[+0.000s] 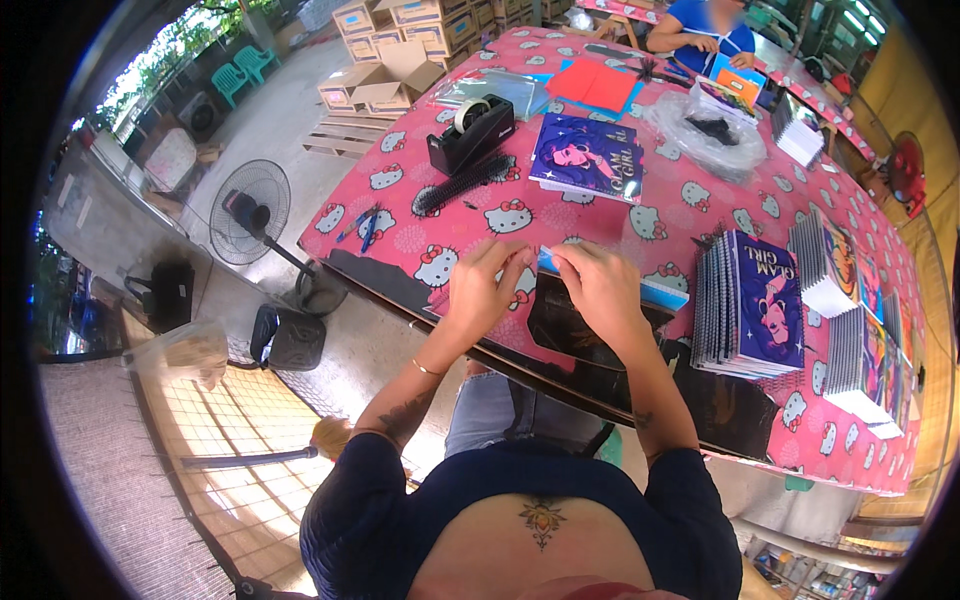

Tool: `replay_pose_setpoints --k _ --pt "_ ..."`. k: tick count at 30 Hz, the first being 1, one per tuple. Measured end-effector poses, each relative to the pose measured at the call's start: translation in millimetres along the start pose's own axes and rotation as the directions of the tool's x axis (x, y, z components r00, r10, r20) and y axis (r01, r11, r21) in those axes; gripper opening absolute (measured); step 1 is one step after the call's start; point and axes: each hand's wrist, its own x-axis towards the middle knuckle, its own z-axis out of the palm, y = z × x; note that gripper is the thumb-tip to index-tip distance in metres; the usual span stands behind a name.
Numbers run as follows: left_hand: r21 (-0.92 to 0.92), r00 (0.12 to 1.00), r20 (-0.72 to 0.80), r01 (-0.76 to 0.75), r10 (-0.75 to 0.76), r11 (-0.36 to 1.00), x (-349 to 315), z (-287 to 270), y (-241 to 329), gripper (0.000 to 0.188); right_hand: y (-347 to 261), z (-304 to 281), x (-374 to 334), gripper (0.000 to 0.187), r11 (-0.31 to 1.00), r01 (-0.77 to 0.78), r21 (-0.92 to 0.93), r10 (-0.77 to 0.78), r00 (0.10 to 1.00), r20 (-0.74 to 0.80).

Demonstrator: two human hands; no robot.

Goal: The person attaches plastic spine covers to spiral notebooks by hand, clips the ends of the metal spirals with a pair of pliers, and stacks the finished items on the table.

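Both my hands are at the near edge of the table, a short gap between their fingertips. My left hand [480, 288] is closed in a pinch; whatever it holds is too small to make out. My right hand [602, 288] is also pinched, over a thin blue-edged item [664, 295] that it partly hides. Whether its fingers grip that item cannot be told. Beneath the right hand lies a dark, glossy panel [568, 328]. Beyond the hands is a notebook with a purple illustrated cover [585, 158]. A stack of spiral notebooks [745, 305] stands to the right.
A tape dispenser [470, 137], a black spiral coil strip [465, 185] and small blue-handled cutters [369, 230] lie at the left. Red sheets [592, 84] and a clear plastic roll [705, 135] are farther back. More notebook stacks [860, 365] line the right. A co-worker [703, 40] sits opposite.
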Motion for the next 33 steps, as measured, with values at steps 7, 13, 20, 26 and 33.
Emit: replay_pose_setpoints --k 7,13,20,26,33 --pt "-0.086 0.889 0.414 -0.175 0.195 0.981 33.7 -18.3 -16.9 0.02 1.8 -6.3 1.7 0.008 0.999 -0.019 0.04 0.014 0.992 0.126" --pt "-0.094 0.896 0.299 -0.314 0.328 0.945 38.5 -11.1 -9.5 0.02 -1.1 -21.6 -1.8 0.009 1.0 -0.018 -0.014 0.019 0.998 0.067" --pt "0.39 0.887 0.399 -0.392 0.231 0.833 29.9 9.5 7.0 0.067 10.0 -20.0 -0.9 0.011 0.994 -0.103 -0.048 0.109 0.98 0.166" --pt "0.502 0.933 0.324 -0.311 0.159 0.807 -44.0 34.6 -9.2 0.094 9.4 -20.9 -1.5 0.011 0.996 -0.082 -0.025 0.085 0.982 0.169" --pt "0.527 0.902 0.389 -0.386 0.188 0.758 -64.7 35.7 -10.7 0.087 20.9 -50.4 -28.6 0.016 0.985 -0.078 -0.154 0.103 0.981 0.163"
